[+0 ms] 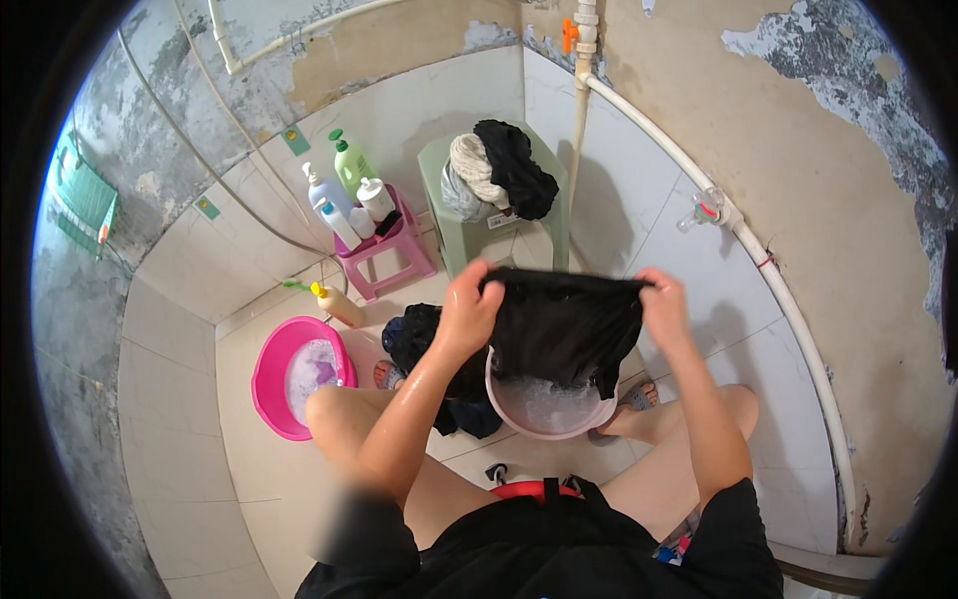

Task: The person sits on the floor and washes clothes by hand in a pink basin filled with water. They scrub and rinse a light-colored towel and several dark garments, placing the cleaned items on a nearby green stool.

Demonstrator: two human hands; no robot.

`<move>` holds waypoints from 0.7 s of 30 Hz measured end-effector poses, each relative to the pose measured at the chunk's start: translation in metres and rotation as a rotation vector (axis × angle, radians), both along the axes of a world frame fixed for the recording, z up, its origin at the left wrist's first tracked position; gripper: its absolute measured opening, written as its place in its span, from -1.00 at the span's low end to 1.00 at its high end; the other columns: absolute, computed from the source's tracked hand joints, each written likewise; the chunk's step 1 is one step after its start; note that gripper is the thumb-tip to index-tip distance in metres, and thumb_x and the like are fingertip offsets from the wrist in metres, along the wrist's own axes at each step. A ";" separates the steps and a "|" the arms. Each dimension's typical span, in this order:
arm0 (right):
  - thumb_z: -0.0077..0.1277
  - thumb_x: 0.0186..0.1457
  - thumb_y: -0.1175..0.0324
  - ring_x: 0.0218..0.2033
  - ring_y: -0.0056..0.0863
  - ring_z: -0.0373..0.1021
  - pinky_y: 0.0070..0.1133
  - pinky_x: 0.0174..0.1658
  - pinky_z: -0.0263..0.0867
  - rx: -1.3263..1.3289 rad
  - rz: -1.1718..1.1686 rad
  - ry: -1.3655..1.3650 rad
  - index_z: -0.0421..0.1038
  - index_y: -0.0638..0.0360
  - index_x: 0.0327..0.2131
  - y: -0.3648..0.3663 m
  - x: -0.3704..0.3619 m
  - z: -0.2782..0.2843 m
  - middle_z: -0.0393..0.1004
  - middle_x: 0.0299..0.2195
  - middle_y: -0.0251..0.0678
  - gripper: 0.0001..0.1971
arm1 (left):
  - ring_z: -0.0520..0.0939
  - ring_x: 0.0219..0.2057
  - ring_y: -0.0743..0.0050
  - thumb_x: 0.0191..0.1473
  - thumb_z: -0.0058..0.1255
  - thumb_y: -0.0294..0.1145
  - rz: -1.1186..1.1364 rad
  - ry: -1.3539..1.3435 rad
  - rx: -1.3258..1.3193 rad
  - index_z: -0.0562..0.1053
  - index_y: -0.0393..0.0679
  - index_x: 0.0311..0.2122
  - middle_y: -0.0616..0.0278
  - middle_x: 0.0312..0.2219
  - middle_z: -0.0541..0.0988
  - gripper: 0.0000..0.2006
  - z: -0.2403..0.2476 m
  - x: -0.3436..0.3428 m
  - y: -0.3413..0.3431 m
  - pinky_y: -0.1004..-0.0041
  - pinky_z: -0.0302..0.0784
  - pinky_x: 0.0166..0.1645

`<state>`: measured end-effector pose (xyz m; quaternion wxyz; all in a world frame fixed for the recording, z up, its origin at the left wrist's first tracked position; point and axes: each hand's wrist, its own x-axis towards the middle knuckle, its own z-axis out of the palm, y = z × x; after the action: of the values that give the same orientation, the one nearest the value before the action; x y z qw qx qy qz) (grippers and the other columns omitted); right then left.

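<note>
A wet black garment (567,324) is stretched between my two hands, its kind hard to make out. My left hand (471,307) grips its upper left corner, while my right hand (665,309) pinches the upper right one. The cloth hangs over a pale pink basin (544,431) of cloudy, sudsy water and hides the basin's far side. Whether the lower edge touches the water, I cannot tell. Left of the basin, dark clothes (411,339) lie heaped on the floor, partly behind my left forearm.
A bright pink basin (265,384) with suds and something purple stands at left. Beyond it are a yellow-capped bottle (341,306) and a small pink stool (399,262) bearing several bottles. A green stool (436,170) holds black clothes (517,165) and whitish knitwear (475,170). Pipes (671,148) run along the right wall.
</note>
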<state>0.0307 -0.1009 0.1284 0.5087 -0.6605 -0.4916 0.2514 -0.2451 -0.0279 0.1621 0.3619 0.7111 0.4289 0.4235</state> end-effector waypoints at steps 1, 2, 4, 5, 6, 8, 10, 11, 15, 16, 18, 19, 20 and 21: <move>-0.24 -0.09 0.58 -0.49 -0.57 0.30 -0.62 -0.34 0.24 0.116 -0.001 0.045 0.36 0.36 -0.46 -0.001 -0.010 0.038 0.40 -0.57 -0.33 -0.85 | 0.46 -0.48 0.41 -0.05 -0.14 -0.52 0.008 -0.065 0.094 0.39 -0.32 -0.33 0.04 -0.56 0.45 -0.85 0.028 -0.001 -0.003 0.44 0.39 -0.34; -0.26 -0.11 0.60 -0.50 -0.65 0.24 -0.67 -0.37 0.19 0.175 -0.012 0.066 0.35 0.36 -0.48 -0.006 -0.024 0.071 0.35 -0.58 -0.39 -0.85 | 0.42 -0.52 0.49 -0.07 -0.13 -0.56 0.047 -0.103 0.161 0.40 -0.31 -0.34 0.10 -0.59 0.43 -0.86 0.048 -0.004 -0.005 0.49 0.38 -0.38; -0.28 -0.15 0.64 -0.51 -0.73 0.16 -0.74 -0.41 0.12 0.349 -0.044 0.083 0.33 0.34 -0.51 -0.017 -0.026 0.103 0.30 -0.58 -0.46 -0.85 | 0.41 -0.62 0.50 -0.16 -0.07 -0.64 0.077 -0.178 0.432 0.41 -0.29 -0.37 0.16 -0.64 0.42 -0.85 0.076 0.004 -0.006 0.52 0.37 -0.46; -0.28 -0.16 0.65 -0.51 -0.74 0.15 -0.76 -0.42 0.10 0.462 -0.041 0.109 0.33 0.33 -0.52 -0.020 -0.024 0.107 0.30 -0.58 -0.46 -0.85 | 0.43 -0.62 0.44 -0.17 -0.06 -0.63 0.082 -0.177 0.494 0.42 -0.29 -0.38 0.14 -0.64 0.42 -0.85 0.080 0.006 -0.007 0.51 0.38 -0.46; -0.31 -0.17 0.64 -0.50 -0.73 0.17 -0.75 -0.40 0.11 0.533 -0.069 0.079 0.33 0.32 -0.51 -0.022 -0.027 0.109 0.31 -0.56 -0.43 -0.82 | 0.45 -0.62 0.38 -0.18 -0.05 -0.63 0.088 -0.173 0.553 0.42 -0.28 -0.39 0.12 -0.64 0.43 -0.85 0.079 0.009 -0.007 0.50 0.39 -0.46; -0.34 -0.18 0.62 -0.49 -0.71 0.19 -0.75 -0.37 0.13 0.447 -0.055 0.085 0.33 0.32 -0.49 -0.021 -0.029 0.097 0.32 -0.55 -0.42 -0.80 | 0.50 -0.60 0.15 -0.22 -0.02 -0.60 0.086 -0.131 0.588 0.43 -0.25 -0.43 0.06 -0.62 0.45 -0.86 0.069 0.008 -0.007 0.46 0.42 -0.46; -0.36 -0.21 0.59 -0.45 -0.67 0.23 -0.71 -0.31 0.18 0.361 0.031 0.089 0.32 0.31 -0.46 -0.016 -0.024 0.065 0.33 -0.53 -0.41 -0.77 | 0.54 -0.55 0.05 -0.20 -0.02 -0.52 0.013 -0.010 0.445 0.44 -0.19 -0.41 0.03 -0.59 0.49 -0.86 0.038 0.004 -0.004 0.38 0.44 -0.44; -0.35 -0.23 0.58 -0.44 -0.62 0.25 -0.67 -0.27 0.21 0.204 0.031 0.107 0.33 0.29 -0.48 -0.012 -0.026 0.042 0.33 -0.54 -0.39 -0.78 | 0.55 -0.53 0.01 -0.18 -0.02 -0.48 -0.031 0.038 0.354 0.45 -0.17 -0.40 0.01 -0.58 0.50 -0.85 0.010 0.004 0.002 0.33 0.44 -0.44; -0.19 -0.10 0.45 -0.35 -0.14 0.42 -0.40 -0.20 0.30 -0.231 0.099 -0.121 0.43 0.28 -0.38 0.002 -0.012 -0.128 0.46 -0.46 0.00 -0.78 | 0.58 -0.43 0.00 -0.13 -0.01 -0.32 -0.060 0.551 0.083 0.48 -0.14 -0.34 0.04 -0.51 0.55 -0.79 -0.128 0.007 0.014 0.19 0.49 -0.33; -0.14 -0.08 0.39 -0.30 -0.04 0.40 -0.32 -0.17 0.29 -0.307 0.187 -0.317 0.47 0.22 -0.34 0.003 -0.019 -0.156 0.47 -0.41 0.02 -0.77 | 0.58 -0.38 0.00 -0.14 0.00 -0.32 -0.085 0.640 0.011 0.50 -0.12 -0.31 0.02 -0.41 0.54 -0.77 -0.163 0.004 0.011 0.20 0.50 -0.28; -0.09 -0.07 0.32 -0.17 -0.10 0.37 -0.32 -0.07 0.28 -0.417 0.355 -0.584 0.51 0.10 -0.33 -0.001 -0.023 -0.221 0.48 -0.26 -0.10 -0.77 | 0.57 -0.28 -0.04 -0.15 0.02 -0.31 -0.184 0.849 -0.165 0.46 -0.06 -0.17 -0.03 -0.20 0.47 -0.66 -0.227 0.010 0.000 0.18 0.51 -0.19; -0.04 -0.06 0.23 0.07 -0.09 0.19 -0.23 0.08 0.15 -0.540 0.540 -0.593 0.50 -0.02 -0.21 -0.002 -0.027 -0.241 0.35 -0.02 -0.09 -0.70 | 0.55 -0.24 -0.08 -0.15 0.04 -0.28 -0.250 0.978 -0.278 0.42 -0.02 -0.07 -0.06 -0.08 0.41 -0.57 -0.256 0.012 -0.007 0.17 0.51 -0.16; 0.01 -0.07 0.17 0.16 -0.07 0.04 -0.11 0.13 0.01 -0.597 0.565 -0.695 0.41 -0.10 -0.08 -0.010 -0.038 -0.257 0.20 0.10 -0.08 -0.60 | 0.52 -0.17 -0.15 -0.16 0.07 -0.24 -0.266 1.014 -0.341 0.31 0.02 0.04 -0.12 0.01 0.30 -0.45 -0.282 0.011 -0.019 0.14 0.47 -0.09; 0.05 -0.08 0.11 0.24 -0.04 -0.11 0.01 0.17 -0.12 -0.653 0.585 -0.802 0.33 -0.19 0.05 -0.018 -0.051 -0.271 0.04 0.21 -0.07 -0.47 | 0.48 -0.11 -0.23 -0.16 0.10 -0.19 -0.283 1.045 -0.399 0.21 0.07 0.16 -0.18 0.11 0.18 -0.31 -0.304 0.013 -0.029 0.12 0.43 -0.03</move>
<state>-0.0198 -0.1188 -0.1426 -0.0367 -0.6635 -0.7042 0.2500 -0.2323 -0.0573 -0.1422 0.2824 0.7943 0.5231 -0.1256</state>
